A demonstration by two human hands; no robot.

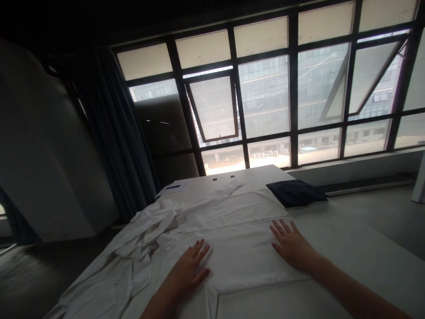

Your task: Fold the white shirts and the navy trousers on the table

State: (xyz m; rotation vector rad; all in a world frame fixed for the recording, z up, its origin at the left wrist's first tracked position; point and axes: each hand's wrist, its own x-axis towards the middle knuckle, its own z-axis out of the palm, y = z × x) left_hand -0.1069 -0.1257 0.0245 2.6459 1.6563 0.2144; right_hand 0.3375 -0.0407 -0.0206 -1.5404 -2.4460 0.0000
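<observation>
Both hands (241,252) flat, fingers (279,228) spread, palms down.

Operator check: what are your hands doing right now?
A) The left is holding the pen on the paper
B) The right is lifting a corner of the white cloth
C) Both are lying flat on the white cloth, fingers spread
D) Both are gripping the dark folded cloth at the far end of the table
C: the left hand and right hand rest palm-down, fingers spread, on the white cloth, gripping nothing.
</observation>
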